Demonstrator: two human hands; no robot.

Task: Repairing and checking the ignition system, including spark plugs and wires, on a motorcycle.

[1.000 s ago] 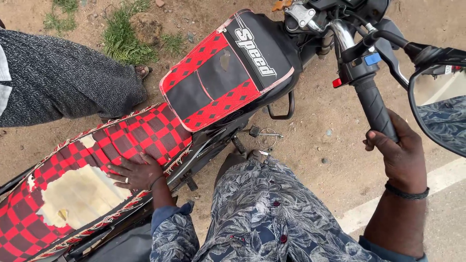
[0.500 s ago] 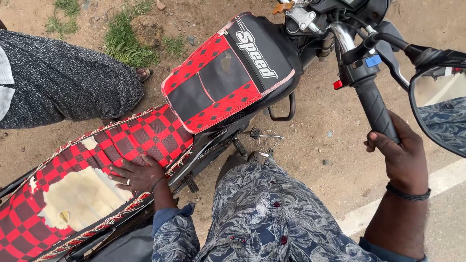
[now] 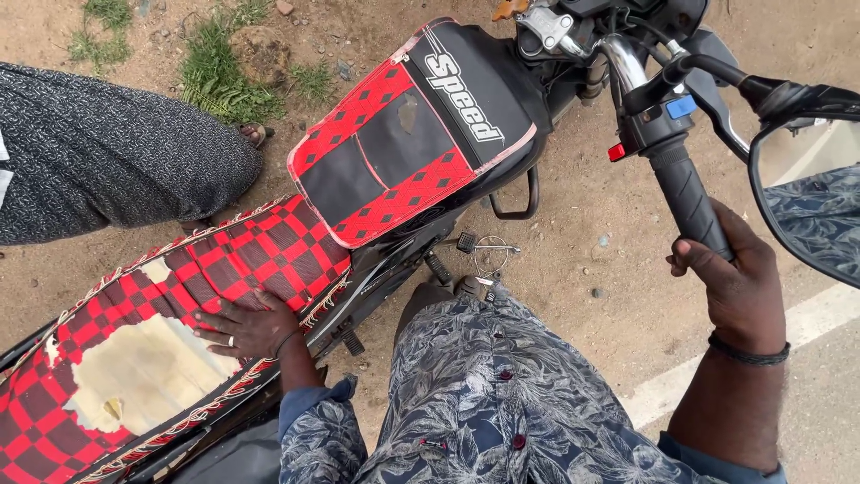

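Dirt underlies motorcycle pointing upper right, diagonally.

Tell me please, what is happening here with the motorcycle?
A person stands beside a motorcycle on sandy ground. The right hand grips the black handlebar grip. The left hand lies flat on the red and black checkered seat, next to a torn patch showing the foam. Another person's leg is on the far side.

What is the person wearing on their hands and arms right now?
Both hands are bare, without gloves. The left hand has a pale ring on one finger and a thin dark band at the wrist, with a blue cuff on a floral-patterned sleeve. The right hand has a black wristband, and a blue cuff lower down.
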